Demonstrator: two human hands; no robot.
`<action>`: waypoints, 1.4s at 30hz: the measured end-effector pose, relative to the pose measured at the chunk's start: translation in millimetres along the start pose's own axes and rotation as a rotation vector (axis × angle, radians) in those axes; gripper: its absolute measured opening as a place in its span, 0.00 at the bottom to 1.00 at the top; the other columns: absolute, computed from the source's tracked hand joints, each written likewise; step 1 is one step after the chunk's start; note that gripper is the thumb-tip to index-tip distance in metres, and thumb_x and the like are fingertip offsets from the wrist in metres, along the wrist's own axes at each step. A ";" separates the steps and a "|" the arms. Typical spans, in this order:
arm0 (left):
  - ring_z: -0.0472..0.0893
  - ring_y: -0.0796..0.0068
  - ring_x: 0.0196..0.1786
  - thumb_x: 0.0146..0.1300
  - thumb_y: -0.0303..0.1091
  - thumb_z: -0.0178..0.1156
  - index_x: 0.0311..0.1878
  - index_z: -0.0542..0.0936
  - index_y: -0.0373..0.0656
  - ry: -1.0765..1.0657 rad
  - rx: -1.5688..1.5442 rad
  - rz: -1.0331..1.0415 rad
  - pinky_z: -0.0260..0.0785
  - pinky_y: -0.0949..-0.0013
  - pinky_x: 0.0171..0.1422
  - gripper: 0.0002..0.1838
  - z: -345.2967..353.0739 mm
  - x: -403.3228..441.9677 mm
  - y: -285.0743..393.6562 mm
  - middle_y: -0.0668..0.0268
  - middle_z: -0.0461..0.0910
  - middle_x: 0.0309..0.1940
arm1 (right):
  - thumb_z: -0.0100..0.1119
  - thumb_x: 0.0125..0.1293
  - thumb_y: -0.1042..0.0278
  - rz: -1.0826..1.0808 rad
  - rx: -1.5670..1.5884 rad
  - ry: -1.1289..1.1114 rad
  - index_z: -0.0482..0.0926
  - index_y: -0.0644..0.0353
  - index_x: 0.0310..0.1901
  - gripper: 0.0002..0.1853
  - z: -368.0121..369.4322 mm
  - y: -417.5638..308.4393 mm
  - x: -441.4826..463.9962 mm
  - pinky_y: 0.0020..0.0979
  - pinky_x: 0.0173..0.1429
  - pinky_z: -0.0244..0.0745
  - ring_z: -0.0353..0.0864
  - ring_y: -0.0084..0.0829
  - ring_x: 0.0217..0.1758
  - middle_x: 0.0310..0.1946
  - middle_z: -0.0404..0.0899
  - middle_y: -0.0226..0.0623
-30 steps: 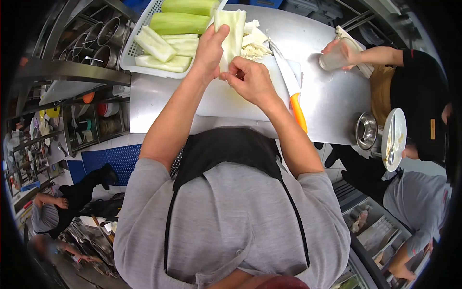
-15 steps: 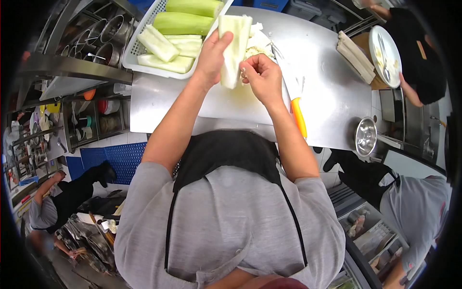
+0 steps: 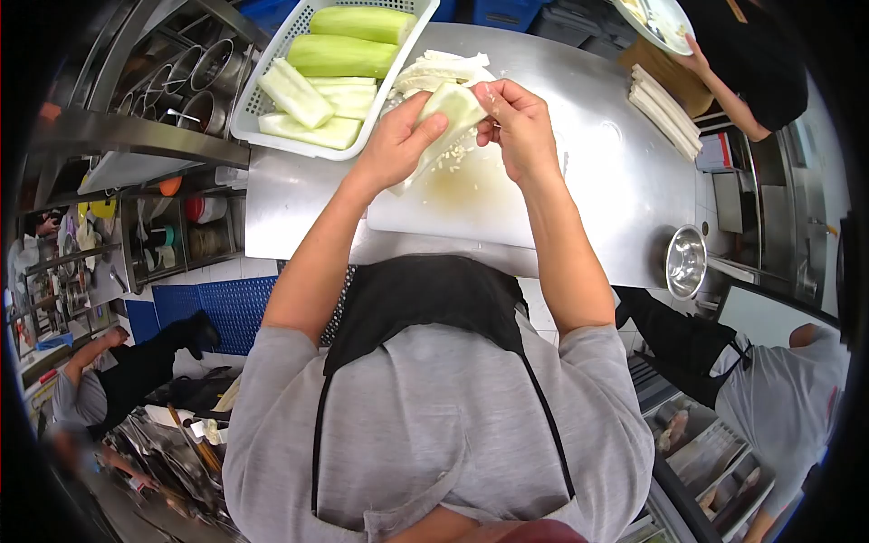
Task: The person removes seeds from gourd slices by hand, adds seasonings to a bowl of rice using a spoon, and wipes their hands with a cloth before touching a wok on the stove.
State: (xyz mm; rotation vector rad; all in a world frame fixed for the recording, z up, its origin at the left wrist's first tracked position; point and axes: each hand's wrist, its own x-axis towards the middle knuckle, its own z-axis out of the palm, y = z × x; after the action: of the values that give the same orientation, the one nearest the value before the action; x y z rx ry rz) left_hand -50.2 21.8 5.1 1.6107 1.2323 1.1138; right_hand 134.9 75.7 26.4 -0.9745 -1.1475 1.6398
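My left hand [image 3: 398, 140] is wrapped round a pale green gourd piece [image 3: 444, 124], tilted over the white cutting board [image 3: 453, 222]. My right hand [image 3: 520, 122] is closed in a pinch at the piece's far right end; its fingertips are partly hidden. Whitish seeds [image 3: 450, 161] and a wet yellowish patch lie on the board below. Behind the piece is a heap of pale cut strips [image 3: 439, 71]. A white perforated basket [image 3: 237, 118] at the upper left holds whole green gourds [image 3: 348, 56] and cut gourd pieces [image 3: 297, 93].
The board lies on a steel table [image 3: 615, 208]. A metal bowl [image 3: 685, 262] is by its right edge. Pale folded cloth or slats [image 3: 665, 110] lie at the upper right, near a person holding a plate [image 3: 659, 23]. Other people stand at the lower left and right.
The gourd piece has tipped from upright to slanting, and my right hand has moved up to its far end. The orange-handled knife no longer shows. The co-worker's plate has moved up and left.
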 end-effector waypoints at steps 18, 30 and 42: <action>0.84 0.67 0.38 0.66 0.30 0.61 0.52 0.76 0.37 1.011 -0.333 -0.191 0.80 0.59 0.39 0.13 -140.1 11.9 -10.1 0.61 0.82 0.42 | 0.52 0.56 0.78 -0.281 -1.003 -0.191 0.83 0.63 0.32 0.08 -27.1 50.0 -23.5 0.45 0.41 0.76 0.82 0.52 0.31 0.25 0.82 0.50; 0.78 0.72 0.30 0.66 0.31 0.60 0.48 0.76 0.34 0.833 -0.458 -0.346 0.80 0.66 0.36 0.12 -169.7 -16.3 -17.4 0.60 0.80 0.37 | 0.58 0.60 0.72 -0.269 -0.870 -0.217 0.84 0.64 0.36 0.07 -13.8 61.1 -22.1 0.40 0.41 0.78 0.84 0.44 0.32 0.28 0.83 0.47; 0.81 0.77 0.31 0.68 0.34 0.62 0.48 0.80 0.37 0.594 -0.502 -0.203 0.78 0.72 0.34 0.11 -100.5 -20.2 23.7 0.65 0.84 0.36 | 0.70 0.59 0.57 -0.283 -0.638 -0.160 0.82 0.67 0.42 0.19 74.9 27.9 20.8 0.35 0.36 0.78 0.83 0.33 0.30 0.29 0.84 0.42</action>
State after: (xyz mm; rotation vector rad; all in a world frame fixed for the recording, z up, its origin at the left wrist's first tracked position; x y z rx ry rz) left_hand -142.5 5.7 53.0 0.7807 1.2997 1.6708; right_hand 53.0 70.6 17.1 -1.0120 -1.8904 1.1520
